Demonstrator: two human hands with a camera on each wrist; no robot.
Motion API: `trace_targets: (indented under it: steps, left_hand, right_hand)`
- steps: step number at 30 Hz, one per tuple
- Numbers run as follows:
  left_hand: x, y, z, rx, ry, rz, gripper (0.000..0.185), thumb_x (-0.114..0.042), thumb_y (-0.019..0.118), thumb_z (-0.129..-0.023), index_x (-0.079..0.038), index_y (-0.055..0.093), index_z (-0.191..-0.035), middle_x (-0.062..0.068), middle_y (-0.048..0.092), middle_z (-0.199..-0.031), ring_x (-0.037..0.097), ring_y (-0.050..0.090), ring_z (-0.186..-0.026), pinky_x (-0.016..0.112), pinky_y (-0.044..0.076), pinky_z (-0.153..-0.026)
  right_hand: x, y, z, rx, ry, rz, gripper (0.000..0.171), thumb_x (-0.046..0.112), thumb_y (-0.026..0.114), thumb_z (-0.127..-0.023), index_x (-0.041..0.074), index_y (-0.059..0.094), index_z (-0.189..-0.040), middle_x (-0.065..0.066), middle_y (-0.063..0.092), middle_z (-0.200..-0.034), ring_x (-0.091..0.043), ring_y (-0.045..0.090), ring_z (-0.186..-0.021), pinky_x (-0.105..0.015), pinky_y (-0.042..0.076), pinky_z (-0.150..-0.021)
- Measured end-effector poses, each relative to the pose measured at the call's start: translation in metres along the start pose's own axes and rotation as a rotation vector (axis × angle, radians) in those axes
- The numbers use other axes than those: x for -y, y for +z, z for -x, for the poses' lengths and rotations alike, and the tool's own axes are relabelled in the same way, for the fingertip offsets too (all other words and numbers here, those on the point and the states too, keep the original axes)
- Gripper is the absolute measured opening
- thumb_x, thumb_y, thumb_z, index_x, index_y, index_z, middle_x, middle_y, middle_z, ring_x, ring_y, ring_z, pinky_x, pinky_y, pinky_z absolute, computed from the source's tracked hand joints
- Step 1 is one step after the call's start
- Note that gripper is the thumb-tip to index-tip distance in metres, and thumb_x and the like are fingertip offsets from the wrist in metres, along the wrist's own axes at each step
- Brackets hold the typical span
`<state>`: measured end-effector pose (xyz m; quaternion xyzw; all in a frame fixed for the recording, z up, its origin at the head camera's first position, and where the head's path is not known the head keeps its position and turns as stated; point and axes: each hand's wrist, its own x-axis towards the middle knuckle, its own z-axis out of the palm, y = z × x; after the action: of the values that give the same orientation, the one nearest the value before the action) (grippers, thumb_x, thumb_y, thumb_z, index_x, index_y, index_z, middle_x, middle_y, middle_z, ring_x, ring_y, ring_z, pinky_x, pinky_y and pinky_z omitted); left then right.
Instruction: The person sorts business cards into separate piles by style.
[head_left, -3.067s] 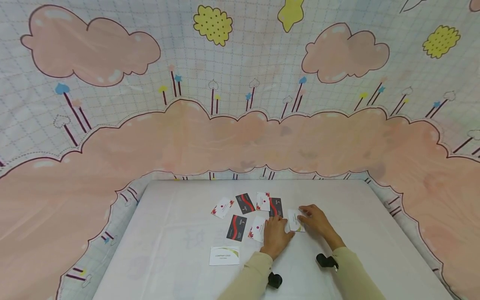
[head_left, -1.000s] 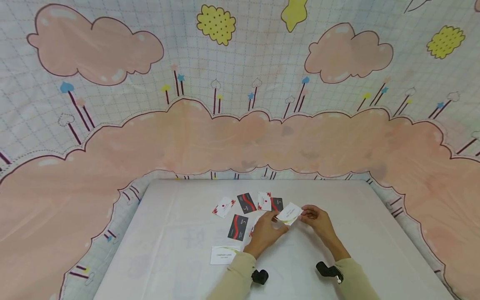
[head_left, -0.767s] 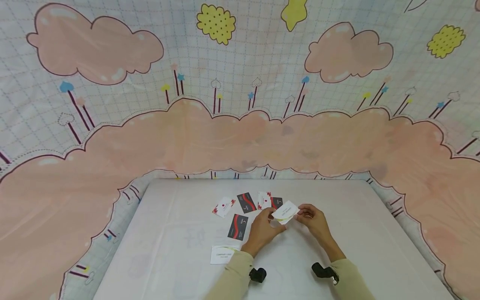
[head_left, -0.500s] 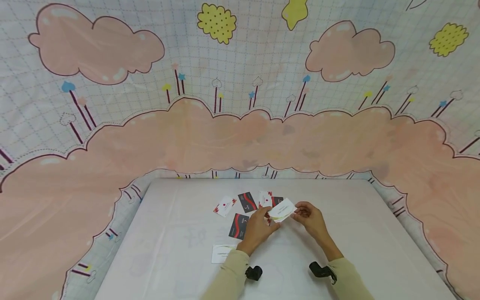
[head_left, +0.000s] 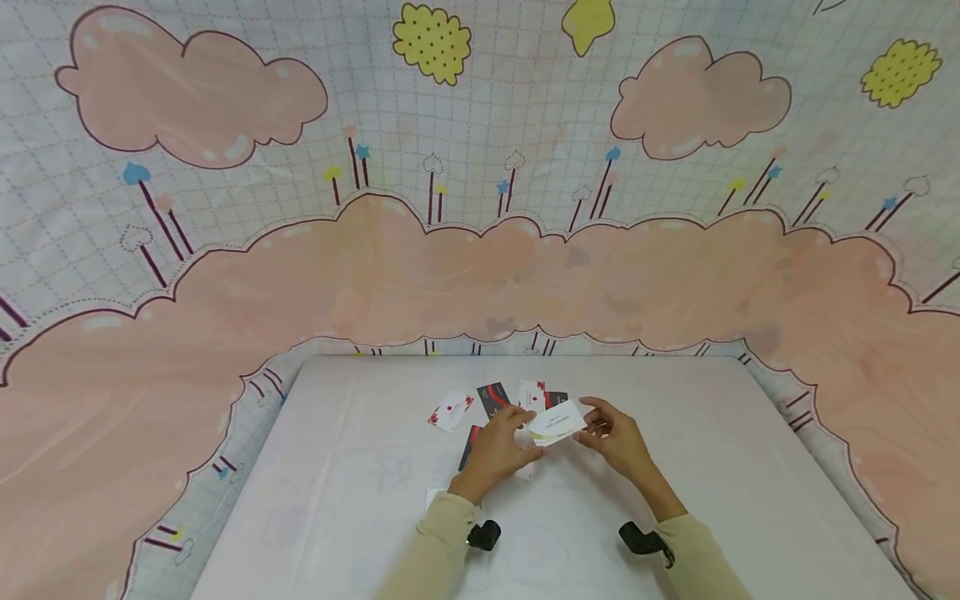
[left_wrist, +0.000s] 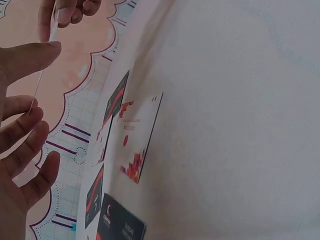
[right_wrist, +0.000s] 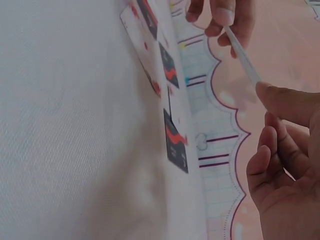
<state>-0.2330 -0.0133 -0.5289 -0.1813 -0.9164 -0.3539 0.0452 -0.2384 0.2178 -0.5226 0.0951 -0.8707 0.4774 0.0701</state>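
A white business card [head_left: 557, 422] with a yellow-green curve along its lower edge is held tilted above the table, between both hands. My left hand [head_left: 491, 454] pinches its left end with thumb and fingers. At the opposite end, my right hand [head_left: 621, 437] grips the card's edge. Both wrist views show the card almost edge-on: a thin line beside the left hand [left_wrist: 22, 145] and a pale strip, the card [right_wrist: 243, 57], reaching the right thumb. Beneath and behind the hands lie dark cards with a red wave, such as a dark card [head_left: 492, 398], and white cards with red corners, including a white-and-red card [head_left: 451, 412].
The cards lie on a white-covered table [head_left: 337, 467]. Another white card [head_left: 432, 497] is mostly hidden by the left forearm. A patterned cloth [head_left: 480, 283] with clouds hangs behind the table. Black devices are strapped to both wrists, one being the left wrist device [head_left: 484, 535].
The white card, earlier flat on the table at the right, has been lifted and carried left between both hands. My left hand has shifted left, covering more of the cards below.
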Motion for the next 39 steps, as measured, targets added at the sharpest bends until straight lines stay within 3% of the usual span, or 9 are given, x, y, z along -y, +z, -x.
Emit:
trace_targets:
  steps: [3, 9, 14, 21, 28, 33, 39]
  left_hand:
    - [0.003, -0.006, 0.003, 0.030, 0.020, -0.033, 0.062, -0.035, 0.082, -0.078, -0.013, 0.061, -0.133, 0.006, 0.058, -0.134, 0.024, 0.057, -0.121, 0.044, 0.050, -0.100]
    - [0.008, -0.014, 0.010, 0.011, 0.083, -0.107, 0.065, -0.036, 0.081, -0.078, -0.011, 0.060, -0.134, 0.005, 0.059, -0.128, 0.020, 0.058, -0.114, 0.040, 0.052, -0.093]
    - [0.013, -0.025, 0.016, 0.026, 0.130, -0.130, 0.064, -0.034, 0.081, -0.080, -0.012, 0.059, -0.135, 0.001, 0.058, -0.126, 0.017, 0.056, -0.114, 0.037, 0.052, -0.094]
    - [0.022, -0.039, 0.024, 0.050, 0.180, -0.143, 0.063, -0.030, 0.081, -0.081, -0.011, 0.058, -0.136, 0.002, 0.056, -0.131, 0.016, 0.054, -0.117, 0.035, 0.052, -0.095]
    - [0.029, -0.049, 0.035, 0.018, 0.187, -0.135, 0.061, -0.028, 0.081, -0.080, -0.012, 0.058, -0.134, 0.005, 0.057, -0.133, 0.020, 0.055, -0.124, 0.040, 0.051, -0.100]
    - [0.037, -0.055, 0.043, -0.017, 0.225, -0.133, 0.059, -0.029, 0.082, -0.078, -0.010, 0.060, -0.129, 0.002, 0.060, -0.128, 0.018, 0.057, -0.120, 0.037, 0.053, -0.098]
    - [0.047, -0.063, 0.052, -0.068, 0.243, -0.141, 0.060, -0.025, 0.085, -0.073, -0.010, 0.061, -0.125, 0.002, 0.062, -0.124, 0.017, 0.058, -0.117, 0.036, 0.053, -0.096]
  right_hand:
    - [0.004, 0.001, 0.001, 0.015, -0.018, 0.011, 0.057, -0.001, 0.079, -0.077, 0.004, 0.059, -0.130, -0.007, 0.065, -0.089, -0.008, 0.055, -0.077, -0.017, 0.050, -0.070]
    - [0.012, 0.007, 0.003, 0.046, -0.068, 0.005, 0.061, 0.001, 0.080, -0.076, 0.003, 0.057, -0.132, -0.006, 0.065, -0.088, -0.008, 0.055, -0.075, -0.018, 0.050, -0.069]
    - [0.016, 0.012, 0.005, 0.103, -0.069, 0.030, 0.068, 0.001, 0.082, -0.074, 0.005, 0.054, -0.136, -0.004, 0.063, -0.088, -0.013, 0.054, -0.078, -0.020, 0.048, -0.068]
    - [0.025, 0.018, 0.007, 0.179, -0.060, 0.091, 0.064, 0.008, 0.083, -0.076, 0.009, 0.057, -0.135, 0.001, 0.058, -0.088, -0.014, 0.053, -0.082, -0.020, 0.049, -0.072]
    - [0.034, 0.022, 0.008, 0.218, -0.111, 0.068, 0.059, 0.008, 0.084, -0.075, 0.010, 0.059, -0.129, 0.001, 0.060, -0.090, -0.014, 0.054, -0.083, -0.032, 0.050, -0.074]
    - [0.039, 0.026, 0.011, 0.234, -0.145, 0.081, 0.057, 0.010, 0.085, -0.074, 0.010, 0.061, -0.126, 0.003, 0.060, -0.091, -0.012, 0.053, -0.084, -0.025, 0.048, -0.073]
    - [0.039, 0.040, 0.015, 0.247, -0.204, 0.102, 0.059, 0.014, 0.086, -0.074, 0.008, 0.058, -0.126, 0.002, 0.061, -0.098, -0.022, 0.057, -0.090, -0.030, 0.050, -0.073]
